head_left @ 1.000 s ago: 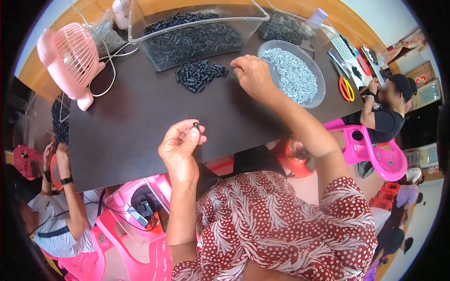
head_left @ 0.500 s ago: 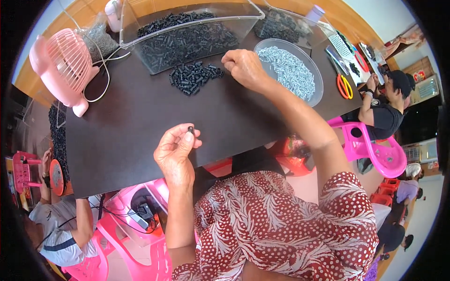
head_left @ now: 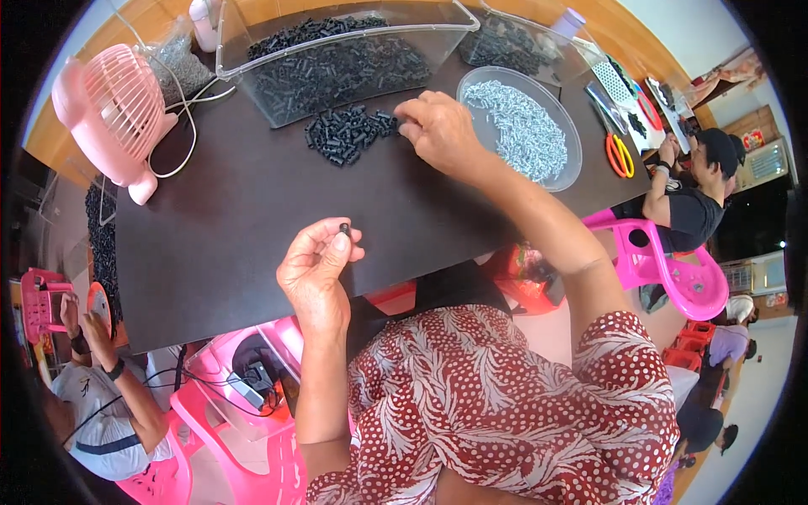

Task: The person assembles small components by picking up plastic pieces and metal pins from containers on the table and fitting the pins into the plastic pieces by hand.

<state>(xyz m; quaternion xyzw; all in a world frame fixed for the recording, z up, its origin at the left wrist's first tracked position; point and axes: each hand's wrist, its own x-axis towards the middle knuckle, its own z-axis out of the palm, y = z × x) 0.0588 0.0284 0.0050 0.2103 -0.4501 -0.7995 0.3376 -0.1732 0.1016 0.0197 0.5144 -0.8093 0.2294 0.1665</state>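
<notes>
Left hand (head_left: 320,269): pinched shut, thumb against fingers, on a small black piece (head_left: 344,228), one end poking up past the thumb, held above the near half of the dark tabletop (head_left: 210,269). Right hand (head_left: 444,133): fingers curled at the right edge of the loose black pile (head_left: 345,135), just in front of the clear bin (head_left: 404,32); can't tell if it's pinching a piece or only touching, tips too small and partly hidden. For a clean pick I'd go for a piece at the pile's edge, lying apart, thumb and index only, so neighbours don't scatter. Left pinch should be light, exposed end clear of the fingertip. Right forearm passes near the dish (head_left: 575,164) of silvery pieces (head_left: 528,135), so mind the rim when pulling back
</notes>
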